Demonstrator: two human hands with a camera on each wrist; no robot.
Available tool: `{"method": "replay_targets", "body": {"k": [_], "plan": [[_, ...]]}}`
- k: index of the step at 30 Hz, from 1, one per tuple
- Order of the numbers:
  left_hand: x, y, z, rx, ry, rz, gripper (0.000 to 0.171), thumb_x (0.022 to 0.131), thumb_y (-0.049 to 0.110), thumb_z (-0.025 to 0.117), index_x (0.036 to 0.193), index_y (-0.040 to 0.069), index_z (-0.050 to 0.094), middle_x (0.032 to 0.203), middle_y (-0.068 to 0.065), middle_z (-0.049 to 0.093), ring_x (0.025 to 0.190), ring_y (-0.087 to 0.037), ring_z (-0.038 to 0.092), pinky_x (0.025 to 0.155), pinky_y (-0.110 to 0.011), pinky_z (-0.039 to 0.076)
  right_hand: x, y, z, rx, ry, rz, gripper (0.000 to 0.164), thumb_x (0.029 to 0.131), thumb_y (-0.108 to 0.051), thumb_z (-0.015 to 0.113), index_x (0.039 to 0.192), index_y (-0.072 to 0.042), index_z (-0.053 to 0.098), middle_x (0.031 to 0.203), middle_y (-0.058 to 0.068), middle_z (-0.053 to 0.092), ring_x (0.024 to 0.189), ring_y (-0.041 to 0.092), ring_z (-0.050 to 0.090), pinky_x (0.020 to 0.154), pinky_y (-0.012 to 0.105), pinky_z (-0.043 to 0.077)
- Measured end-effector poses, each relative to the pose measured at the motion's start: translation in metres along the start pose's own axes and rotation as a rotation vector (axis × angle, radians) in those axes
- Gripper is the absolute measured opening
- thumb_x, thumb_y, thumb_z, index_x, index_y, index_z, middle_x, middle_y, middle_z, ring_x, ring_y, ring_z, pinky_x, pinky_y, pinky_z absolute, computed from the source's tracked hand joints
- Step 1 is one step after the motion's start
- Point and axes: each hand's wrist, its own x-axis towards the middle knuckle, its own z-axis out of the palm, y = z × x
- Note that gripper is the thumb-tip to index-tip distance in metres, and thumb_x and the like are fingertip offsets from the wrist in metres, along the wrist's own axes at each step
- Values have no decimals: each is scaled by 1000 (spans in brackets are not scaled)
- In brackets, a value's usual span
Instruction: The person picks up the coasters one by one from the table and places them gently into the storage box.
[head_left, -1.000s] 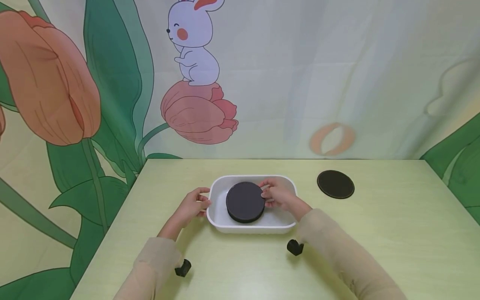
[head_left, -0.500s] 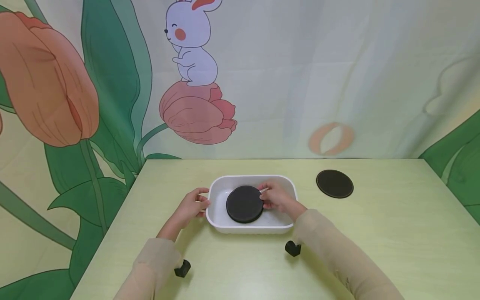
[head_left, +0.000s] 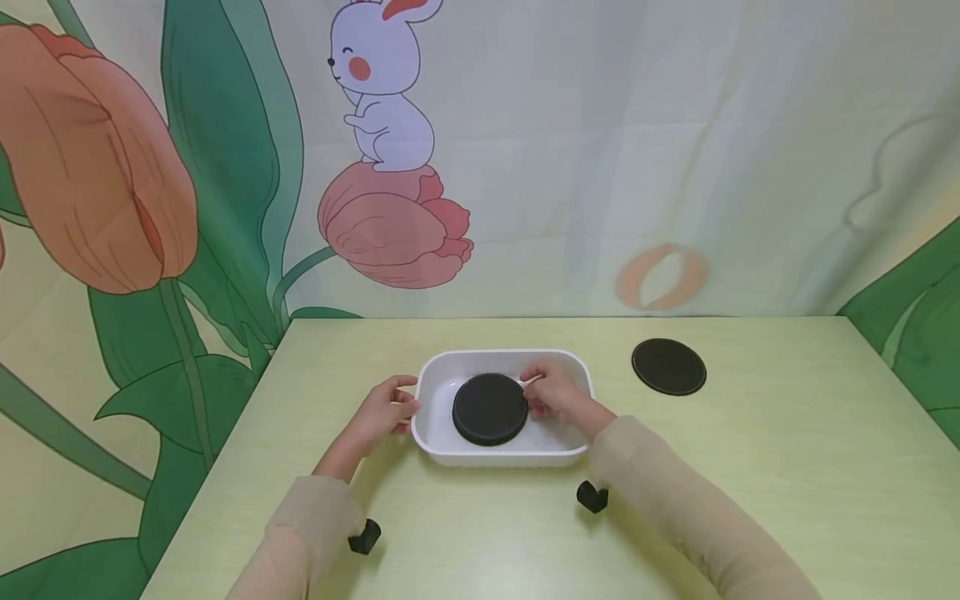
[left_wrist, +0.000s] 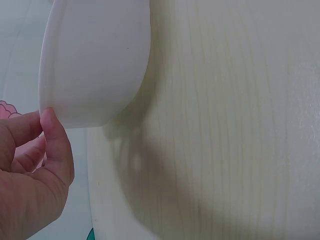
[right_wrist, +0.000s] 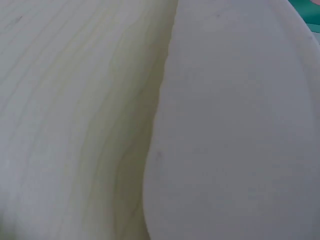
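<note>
A white oval-ended tray [head_left: 495, 459] stands on the table, seen close in the left wrist view as a white wall [left_wrist: 95, 60]. Inside it, near the middle, lies a thick round black disc [head_left: 490, 408]. My left hand [head_left: 385, 410] holds the tray's left end, thumb and forefinger at the rim, the other fingers curled behind. My right hand [head_left: 557, 393] hovers inside the tray's right half, fingers bent loosely, its tips right beside the disc's right edge. The right wrist view shows the tray's outer wall [right_wrist: 230, 125] but no hand.
A thin flat black disc [head_left: 669, 367] lies on the table to the right of the tray. Black wrist pieces [head_left: 365, 537] hang below both sleeves. Behind the table's back edge hangs a curtain [head_left: 555, 167] printed with flowers and a rabbit.
The black disc has gone down from a raised position to lie in the tray. My right fingers have drawn slightly right, off its edge. My left hand stays put.
</note>
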Motion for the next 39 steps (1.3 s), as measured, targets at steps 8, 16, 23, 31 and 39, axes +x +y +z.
{"method": "replay_targets", "body": {"k": [8,16,23,31,39], "plan": [[-1,1,-2,-1,-9,10,41,85,2,53,125,6,42,92,-9,46,69,-14,49,64,-32,51,-22,-24,-18,-103,-67,-53,33,76,11,46,109,8,47,71,4,46,60,13,45,52,27,48],[-2,3,-4,2,-9,10,41,86,2,53,125,5,41,91,-9,46,67,-13,49,59,-26,49,-29,-34,-48,-155,-122,-61,34,82,2,50,116,6,46,83,7,49,71,16,51,56,25,49],[-1,2,-3,8,-5,5,41,86,2,53,125,6,42,90,-8,46,68,-14,49,61,-28,51,-30,-34,-85,-202,-112,-78,35,85,-5,51,119,4,44,93,9,48,75,18,51,60,25,49],[0,-1,-2,12,-5,1,41,86,2,53,125,6,42,90,-8,45,69,-15,50,58,-26,50,-34,-31,-124,-253,-76,-66,34,86,-11,51,118,0,44,93,7,53,80,20,51,67,27,48],[1,-2,1,11,-6,0,41,85,2,53,124,8,43,91,-8,46,69,-14,50,59,-26,50,-31,-21,-156,-243,-47,-30,39,87,-12,49,122,2,39,84,0,52,73,14,51,68,28,47]]}}
